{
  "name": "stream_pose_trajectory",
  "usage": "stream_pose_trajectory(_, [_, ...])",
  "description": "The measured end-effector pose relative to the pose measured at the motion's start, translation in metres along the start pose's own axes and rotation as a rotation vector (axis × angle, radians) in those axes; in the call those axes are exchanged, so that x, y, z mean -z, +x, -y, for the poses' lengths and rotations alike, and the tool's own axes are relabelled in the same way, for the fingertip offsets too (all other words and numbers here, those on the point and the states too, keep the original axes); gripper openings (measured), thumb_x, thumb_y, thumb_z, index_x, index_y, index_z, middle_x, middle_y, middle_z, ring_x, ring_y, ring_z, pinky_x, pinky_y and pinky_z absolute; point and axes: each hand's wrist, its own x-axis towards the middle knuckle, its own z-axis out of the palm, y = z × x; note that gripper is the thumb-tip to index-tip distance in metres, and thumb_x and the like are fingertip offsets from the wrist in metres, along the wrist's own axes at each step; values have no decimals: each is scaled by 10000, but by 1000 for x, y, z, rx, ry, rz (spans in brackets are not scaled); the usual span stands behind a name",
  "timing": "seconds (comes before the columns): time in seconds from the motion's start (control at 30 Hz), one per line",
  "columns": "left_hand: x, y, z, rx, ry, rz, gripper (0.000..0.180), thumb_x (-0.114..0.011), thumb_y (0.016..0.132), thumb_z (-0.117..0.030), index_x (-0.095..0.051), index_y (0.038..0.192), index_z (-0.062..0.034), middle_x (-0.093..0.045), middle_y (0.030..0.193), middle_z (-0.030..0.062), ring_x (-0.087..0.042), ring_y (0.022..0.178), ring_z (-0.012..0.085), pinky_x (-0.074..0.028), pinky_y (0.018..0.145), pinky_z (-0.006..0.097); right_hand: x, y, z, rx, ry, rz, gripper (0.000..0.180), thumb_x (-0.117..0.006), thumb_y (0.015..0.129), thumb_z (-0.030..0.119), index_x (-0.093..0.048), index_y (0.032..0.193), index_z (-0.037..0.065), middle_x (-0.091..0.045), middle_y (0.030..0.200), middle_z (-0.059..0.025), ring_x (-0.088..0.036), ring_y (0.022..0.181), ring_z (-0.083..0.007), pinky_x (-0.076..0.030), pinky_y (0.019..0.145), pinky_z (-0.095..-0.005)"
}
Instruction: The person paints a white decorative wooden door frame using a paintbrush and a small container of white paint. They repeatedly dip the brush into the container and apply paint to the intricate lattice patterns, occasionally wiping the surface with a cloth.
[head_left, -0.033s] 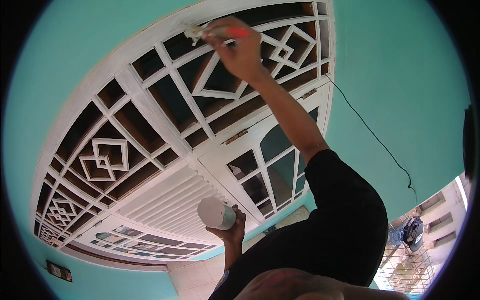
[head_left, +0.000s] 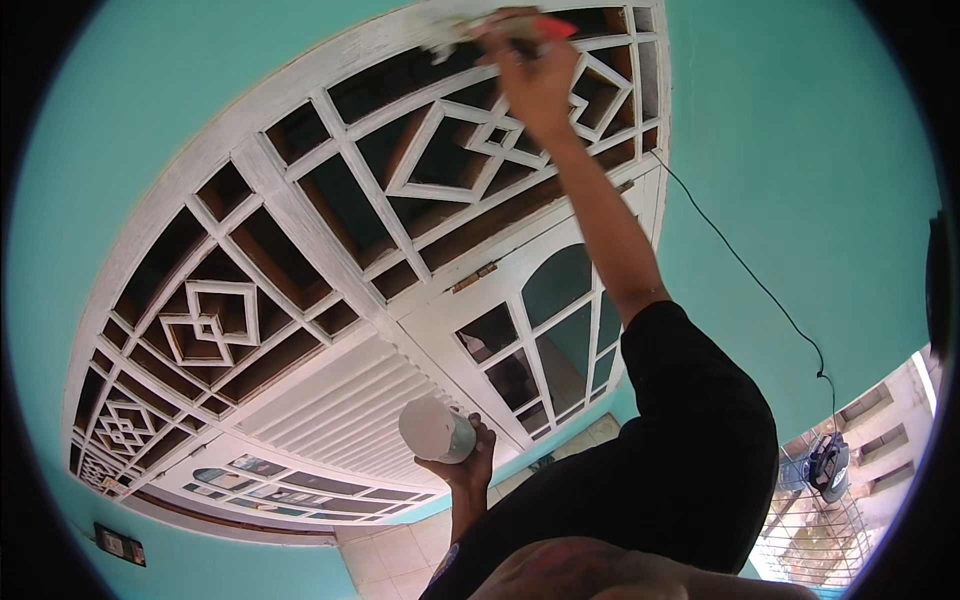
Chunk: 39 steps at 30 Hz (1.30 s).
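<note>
Fingers of the left hand (head_left: 478,452) wrap around the side of a pale cylindrical container (head_left: 437,430), low before the white doors (head_left: 420,350). Higher and farther right, the blurred right hand (head_left: 537,90) grips a red-ended brush (head_left: 556,27), bristles near the frame's white upper rail (head_left: 370,45); contact is unclear. Rightmost, a black cord (head_left: 750,272) hangs along the turquoise wall (head_left: 800,180).

Head-worn fisheye view toward nearby white latticework (head_left: 308,228)

Blurred red-ended brush (head_left: 556,27) high at white lattice frame (head_left: 308,232); pale round tub (head_left: 432,431) below
</note>
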Motion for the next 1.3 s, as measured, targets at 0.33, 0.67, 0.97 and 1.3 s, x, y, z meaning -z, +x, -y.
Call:
stream_pose_trajectory(0.33, [19, 9, 9, 69, 84, 24, 834, -641, 704, -763, -594, 1209, -100, -646, 992, 150, -584, 775, 278, -455, 595, 350, 42, -3, -22, 482, -697, 134, 241, -712, 806, 78, -697, 1035, 151, -653, 907, -76, -664, 826, -280, -552, 711, -383])
stream_pose_trajectory(0.67, [14, 11, 22, 81, 55, 2, 854, -595, 771, -714, -553, 1241, -2, -594, 936, 188, -551, 746, 281, -442, 595, 345, 169, 60, -68, 257, -721, -498, 92, -681, 884, 73, -655, 934, 0, -686, 816, -115, -665, 686, -195, -533, 627, -334])
stream_pose_trajectory(0.97, [-8, 14, 45, 98, 64, 35, 895, -630, 735, -740, -567, 1227, 6, -574, 956, 208, -525, 710, 256, -451, 616, 338, 62, 11, -30, 288, -285, 22, 170, -768, 769, -2, -715, 908, 81, -667, 857, -74, -673, 696, -207, -555, 628, -244])
stream_pose_trajectory(1.3, [3, 15, 57, 67, 42, 42, 912, -659, 717, -743, -581, 1222, 13, -574, 964, 222, -523, 709, 256, -450, 625, 336, 189, 50, -71, 314, -807, -239, 180, -686, 776, 5, -701, 934, 91, -675, 904, -123, -678, 790, -320, -549, 649, -372])
